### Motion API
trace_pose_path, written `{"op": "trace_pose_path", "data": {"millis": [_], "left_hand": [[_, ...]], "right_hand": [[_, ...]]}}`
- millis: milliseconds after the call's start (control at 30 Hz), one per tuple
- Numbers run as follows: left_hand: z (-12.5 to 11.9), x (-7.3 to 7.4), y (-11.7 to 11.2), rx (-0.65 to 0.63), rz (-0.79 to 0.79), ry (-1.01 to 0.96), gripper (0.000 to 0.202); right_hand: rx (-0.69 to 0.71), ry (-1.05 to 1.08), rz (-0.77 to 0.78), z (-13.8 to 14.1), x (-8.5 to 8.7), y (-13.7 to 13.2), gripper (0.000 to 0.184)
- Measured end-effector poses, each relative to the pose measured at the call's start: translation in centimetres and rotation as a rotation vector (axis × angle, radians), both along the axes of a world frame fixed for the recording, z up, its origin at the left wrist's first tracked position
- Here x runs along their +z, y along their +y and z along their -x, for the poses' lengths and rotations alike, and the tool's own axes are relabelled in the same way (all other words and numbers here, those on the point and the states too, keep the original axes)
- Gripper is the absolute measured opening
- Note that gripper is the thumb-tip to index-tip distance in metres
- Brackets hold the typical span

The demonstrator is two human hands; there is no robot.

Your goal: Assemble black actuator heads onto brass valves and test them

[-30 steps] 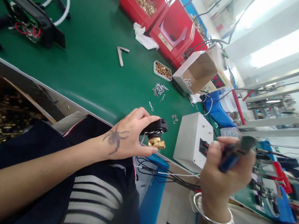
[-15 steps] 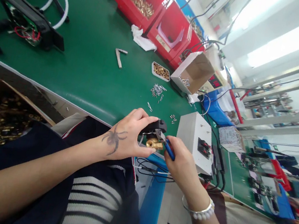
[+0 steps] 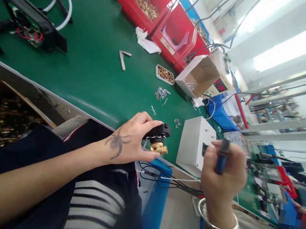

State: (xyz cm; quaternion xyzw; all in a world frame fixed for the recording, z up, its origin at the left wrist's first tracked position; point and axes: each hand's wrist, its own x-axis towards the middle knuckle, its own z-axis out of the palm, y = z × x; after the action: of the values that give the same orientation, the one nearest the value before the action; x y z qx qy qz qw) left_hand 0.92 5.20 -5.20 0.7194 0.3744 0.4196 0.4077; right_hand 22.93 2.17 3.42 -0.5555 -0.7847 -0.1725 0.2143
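My left hand [image 3: 128, 137] is closed around a brass valve [image 3: 159, 148] with a black plastic head [image 3: 162, 131], at the table's front edge. The thumb lies along the brass body and the fingers on the black head. Away to the right, my right hand [image 3: 223, 178] is raised in front of a white box and wrapped around blue-handled pliers [image 3: 222, 160], blurred and seen nearly end-on. Beyond the left hand, a metal R-clip [image 3: 153, 110] lies apart from a small pile of clips [image 3: 161, 93]. Several small metal pins [image 3: 177, 123] lie near the white box.
Red bins [image 3: 146, 1] with brass parts line the table's back. A small tray [image 3: 165, 74] of brass pieces, a carton [image 3: 198, 75] and an L-shaped metal tool [image 3: 123, 60] stand or lie nearer. The white box [image 3: 192, 141] is right of the valve. An opened black device [image 3: 32, 26] lies left.
My right hand has drawn the pliers away from the valve, moving right and turning them upright. My left hand still holds the valve in about the same place.
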Motion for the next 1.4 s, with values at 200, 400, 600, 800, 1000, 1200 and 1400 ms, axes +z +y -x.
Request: {"op": "trace_pose_path", "data": {"millis": [200,400,600,800,1000,1200,1400], "left_hand": [[0.1,0.1,0.1,0.002,0.002,0.006,0.069],[-0.1,0.0,0.1,0.013,-0.015,-0.008,0.066],[0.0,0.0,0.1,0.008,-0.007,-0.015,0.067],[0.0,0.1,0.1,-0.001,0.014,0.001,0.072],[0.0,0.1,0.0,0.007,-0.001,-0.017,0.066],[0.1,0.0,0.1,0.007,0.006,-0.009,0.069],[-0.1,0.0,0.0,0.007,0.007,-0.006,0.069]], "right_hand": [[0.130,-0.218,0.354,0.5,-0.3,0.2,0.030],[0.043,-0.134,0.158,0.8,0.3,0.0,0.025],[0.011,-0.106,0.151,1.0,0.3,-0.3,0.026],[0.082,-0.177,0.407,0.7,-0.1,-0.1,0.029],[0.016,0.022,0.036,0.4,0.0,-0.1,0.027],[0.106,-0.201,0.343,0.9,0.3,0.0,0.030],[0.026,0.066,0.257,1.0,-0.1,-0.3,0.026]]}}
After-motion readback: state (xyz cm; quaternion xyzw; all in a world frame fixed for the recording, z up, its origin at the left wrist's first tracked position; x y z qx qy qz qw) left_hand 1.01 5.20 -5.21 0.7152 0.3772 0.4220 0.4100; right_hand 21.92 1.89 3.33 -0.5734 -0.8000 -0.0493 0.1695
